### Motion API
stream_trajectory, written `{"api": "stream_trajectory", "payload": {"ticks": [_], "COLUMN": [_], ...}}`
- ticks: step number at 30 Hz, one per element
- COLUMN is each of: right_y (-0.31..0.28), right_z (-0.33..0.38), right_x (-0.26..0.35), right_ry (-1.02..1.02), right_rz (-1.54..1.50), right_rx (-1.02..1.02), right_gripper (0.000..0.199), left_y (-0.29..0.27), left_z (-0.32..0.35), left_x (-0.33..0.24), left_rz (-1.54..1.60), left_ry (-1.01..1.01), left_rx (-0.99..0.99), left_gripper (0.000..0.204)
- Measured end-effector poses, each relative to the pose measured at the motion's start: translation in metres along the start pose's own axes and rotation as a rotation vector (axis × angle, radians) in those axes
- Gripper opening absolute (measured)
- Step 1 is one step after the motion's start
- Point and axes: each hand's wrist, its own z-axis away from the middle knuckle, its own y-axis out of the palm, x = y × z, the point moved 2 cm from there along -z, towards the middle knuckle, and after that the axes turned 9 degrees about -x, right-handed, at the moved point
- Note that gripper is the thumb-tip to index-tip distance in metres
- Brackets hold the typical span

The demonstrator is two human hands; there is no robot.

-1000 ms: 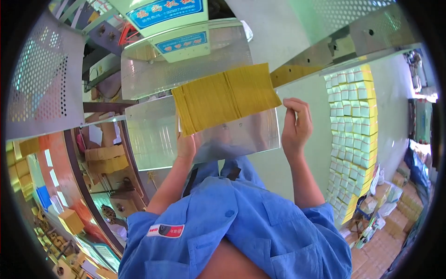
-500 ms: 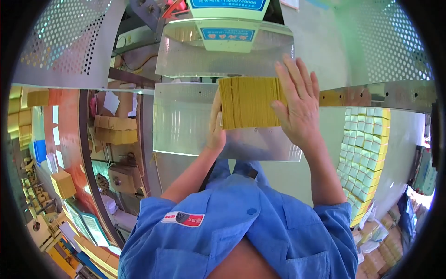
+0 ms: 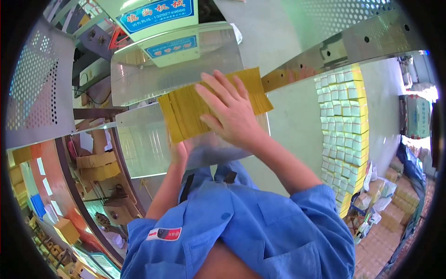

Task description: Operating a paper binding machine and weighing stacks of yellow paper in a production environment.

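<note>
Currently right hand (image 3: 232, 114) open, palm flat atop yellow paper stack (image 3: 186, 114), pinning it on metal table (image 3: 148, 149); left hand (image 3: 178, 151) supports near edge underneath, grip hidden.

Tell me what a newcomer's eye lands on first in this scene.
First the stack of yellow sheets at the centre, lying on a shiny metal table, with the right hand spread flat on top and the left hand at its near edge. Next, the tall wall of stacked white and yellow packs on the right. Then the blue work shirt filling the lower middle.
</note>
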Motion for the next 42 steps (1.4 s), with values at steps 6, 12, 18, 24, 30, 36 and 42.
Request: {"api": "stream_trajectory", "payload": {"ticks": [6, 12, 18, 24, 30, 36, 42], "right_y": [-0.036, -0.032, 0.033, 0.007, 0.01, 0.028, 0.037], "right_z": [0.087, 0.124, 0.143, 0.108, 0.089, 0.091, 0.106], "right_x": [-0.05, -0.092, -0.113, -0.071, -0.067, -0.084, -0.084], "right_ry": [0.063, 0.683, 0.864, 0.814, 0.905, 0.969, 1.057], "right_rz": [-0.025, -0.566, -0.931, -0.905, -0.551, -0.654, -1.053], "right_rx": [-0.275, -0.503, -0.264, -0.291, 0.064, 0.066, -0.139], "right_gripper": [0.051, 0.04, 0.035, 0.027, 0.031, 0.033, 0.031], "left_y": [-0.018, -0.027, -0.02, -0.008, -0.017, -0.027, -0.029], "left_z": [0.005, 0.006, 0.004, -0.01, -0.005, -0.007, -0.003], "left_x": [0.006, 0.013, 0.001, -0.063, -0.105, -0.101, -0.094], "left_rz": [-0.427, -0.316, -0.413, -0.524, -0.488, -0.667, -0.577], "left_ry": [-0.132, 0.072, 0.091, -0.002, -0.51, -0.481, -0.486], "left_rx": [-0.103, -0.087, -0.038, 0.032, 0.032, 0.036, -0.041], "left_gripper": [0.052, 0.043, 0.042, 0.052, 0.068, 0.076, 0.071]}}
